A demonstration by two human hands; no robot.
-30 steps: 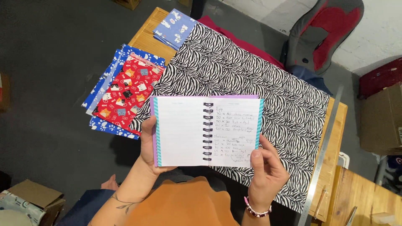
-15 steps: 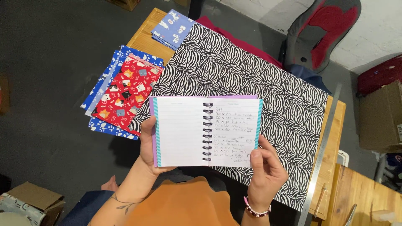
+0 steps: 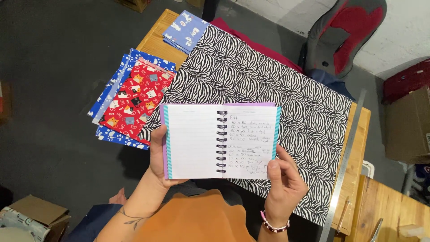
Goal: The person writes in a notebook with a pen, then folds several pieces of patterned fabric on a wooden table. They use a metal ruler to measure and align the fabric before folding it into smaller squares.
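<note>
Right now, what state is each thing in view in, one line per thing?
spiral notebook: open, held up in both hands, right page handwritten, left page blank.
left hand: grip on the notebook's left edge.
right hand: grip on its lower right corner.
zebra-print fabric: spread flat over the table.
red cat-print fabric: lying on blue pieces.
metal ruler: flat along table edge.

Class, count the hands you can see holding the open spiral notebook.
2. The left hand grips the white lined spiral notebook's left edge; the right hand grips its lower right corner.

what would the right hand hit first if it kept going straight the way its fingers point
Likely the zebra-print fabric on the table, past the open spiral notebook that the right hand holds; how far the hand is above the fabric is unclear.
</note>
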